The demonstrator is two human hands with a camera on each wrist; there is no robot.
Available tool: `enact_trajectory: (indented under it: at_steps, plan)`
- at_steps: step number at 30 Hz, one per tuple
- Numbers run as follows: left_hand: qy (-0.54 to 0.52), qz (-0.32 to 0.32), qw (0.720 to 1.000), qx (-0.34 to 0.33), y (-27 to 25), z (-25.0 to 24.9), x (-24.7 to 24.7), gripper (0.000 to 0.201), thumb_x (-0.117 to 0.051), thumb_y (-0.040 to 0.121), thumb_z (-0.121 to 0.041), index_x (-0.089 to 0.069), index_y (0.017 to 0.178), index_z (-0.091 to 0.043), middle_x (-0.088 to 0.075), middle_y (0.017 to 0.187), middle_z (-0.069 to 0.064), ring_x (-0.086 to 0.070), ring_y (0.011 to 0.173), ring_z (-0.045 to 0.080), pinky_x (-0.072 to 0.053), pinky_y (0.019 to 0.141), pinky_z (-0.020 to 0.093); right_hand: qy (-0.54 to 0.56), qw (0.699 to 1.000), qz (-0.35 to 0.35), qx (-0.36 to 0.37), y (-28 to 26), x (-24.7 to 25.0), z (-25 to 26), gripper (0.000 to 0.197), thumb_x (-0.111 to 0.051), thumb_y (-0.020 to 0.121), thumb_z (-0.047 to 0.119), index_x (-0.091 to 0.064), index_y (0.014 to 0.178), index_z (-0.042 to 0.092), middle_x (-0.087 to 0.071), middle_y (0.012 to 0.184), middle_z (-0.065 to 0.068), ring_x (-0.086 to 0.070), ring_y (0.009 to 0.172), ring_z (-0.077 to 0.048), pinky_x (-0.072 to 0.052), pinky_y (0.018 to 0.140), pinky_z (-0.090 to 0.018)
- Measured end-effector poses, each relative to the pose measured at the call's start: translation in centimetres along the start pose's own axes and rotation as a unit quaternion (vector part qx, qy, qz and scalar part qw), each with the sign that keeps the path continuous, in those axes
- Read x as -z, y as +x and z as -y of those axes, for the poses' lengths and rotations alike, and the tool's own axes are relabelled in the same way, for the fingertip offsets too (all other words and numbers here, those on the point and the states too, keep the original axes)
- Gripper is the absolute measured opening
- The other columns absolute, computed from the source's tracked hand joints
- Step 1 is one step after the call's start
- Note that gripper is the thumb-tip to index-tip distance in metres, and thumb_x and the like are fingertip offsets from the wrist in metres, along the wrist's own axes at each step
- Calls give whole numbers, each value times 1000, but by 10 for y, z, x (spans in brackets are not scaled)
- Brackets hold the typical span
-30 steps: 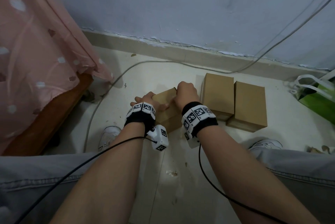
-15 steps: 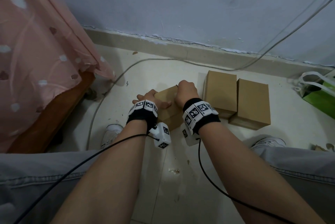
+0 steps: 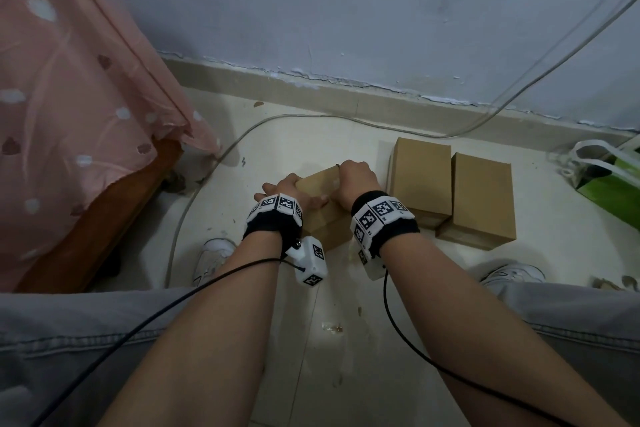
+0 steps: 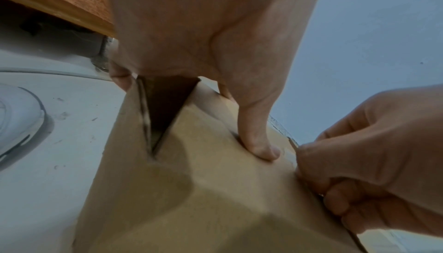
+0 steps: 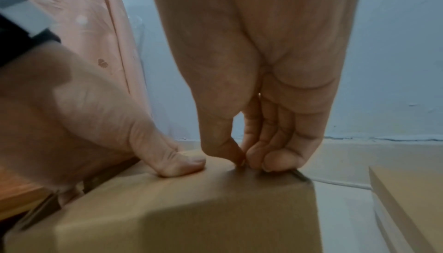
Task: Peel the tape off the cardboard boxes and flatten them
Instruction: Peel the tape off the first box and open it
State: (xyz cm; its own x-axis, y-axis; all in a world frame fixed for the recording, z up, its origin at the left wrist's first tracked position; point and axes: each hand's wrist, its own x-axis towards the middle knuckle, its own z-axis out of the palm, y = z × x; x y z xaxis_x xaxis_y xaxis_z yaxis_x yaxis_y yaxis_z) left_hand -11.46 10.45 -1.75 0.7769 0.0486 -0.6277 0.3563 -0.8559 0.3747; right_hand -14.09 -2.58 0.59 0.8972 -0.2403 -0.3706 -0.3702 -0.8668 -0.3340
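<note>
A small brown cardboard box (image 3: 323, 219) stands tilted on the floor between my hands. My left hand (image 3: 287, 189) grips its left end, with the thumb (image 4: 261, 143) pressed into the top face and the fingers round the side. A flap seam gapes open (image 4: 163, 115) under that palm. My right hand (image 3: 353, 177) pinches thumb against fingers (image 5: 244, 160) at the box's far top edge, on what looks like the end of clear tape. Shiny tape (image 3: 329, 181) shows on the top face. Two more closed boxes (image 3: 420, 177) (image 3: 481, 198) lie side by side to the right.
A pink spotted cloth (image 3: 86, 97) hangs over a wooden bed frame (image 3: 97, 226) on the left. A grey cable (image 3: 214, 163) runs across the floor to the wall. A green bag with white handles (image 3: 609, 184) sits far right. My knees and white shoes (image 3: 214, 253) flank the box.
Both hands stay on the same box in almost the same grip. The head view has shifted slightly, nothing else has visibly moved.
</note>
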Motion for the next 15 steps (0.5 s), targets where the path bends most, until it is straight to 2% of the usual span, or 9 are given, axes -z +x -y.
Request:
enact_trajectory:
  at_steps: [4,6,7,10,12,14,15]
  plan:
    - [4,4,1000,-5,0,0,0,82,-76,65,-65,-42,135,-38,-34,132,10,-28,128,39,-34,103,51,-13,1000,-10,14,-4,-1,-2,8,-57,88,5,-57,96,6,-60,108,-16,-61,95,-34,-52,78,-36]
    - [-1,7,1000,-5,0,1,1,83,-76,65,-64,-42,136,-39,-34,131,9,-28,128,39,-34,103,51,2,1000,-1,20,-4,2,-6,3,-58,89,8,-56,87,6,-61,102,-16,-61,90,-32,-51,73,-35]
    - [-2,8,1000,-5,1,2,1,83,-76,65,-64,-41,136,-39,-34,131,9,-28,129,39,-34,103,51,21,1000,7,18,-4,5,-9,9,-59,89,11,-56,82,6,-61,98,-15,-60,87,-31,-50,71,-34]
    - [1,9,1000,-3,1,2,1,84,-75,64,-66,-42,136,-39,-33,130,9,-29,128,39,-35,105,52,53,998,31,23,-3,13,-18,15,-64,86,17,-64,88,2,-64,93,-13,-62,89,-28,-54,75,-34]
    - [6,12,1000,-3,1,0,2,85,-75,64,-66,-41,137,-39,-33,131,10,-30,129,40,-36,105,53,35,998,49,36,-5,13,-17,15,-65,86,16,-57,76,7,-59,81,-9,-60,83,-26,-51,69,-32]
    - [7,13,1000,-1,0,1,3,85,-75,65,-65,-41,137,-38,-32,133,11,-30,129,41,-35,106,54,28,998,52,38,-6,10,-14,30,-66,85,15,-44,64,14,-50,71,-5,-56,77,-25,-44,64,-29]
    - [4,13,1000,0,0,1,3,84,-75,65,-65,-41,138,-38,-32,133,11,-30,129,41,-35,106,54,29,998,50,39,-5,9,-14,32,-67,84,15,-43,63,15,-48,69,-4,-56,76,-25,-43,63,-28]
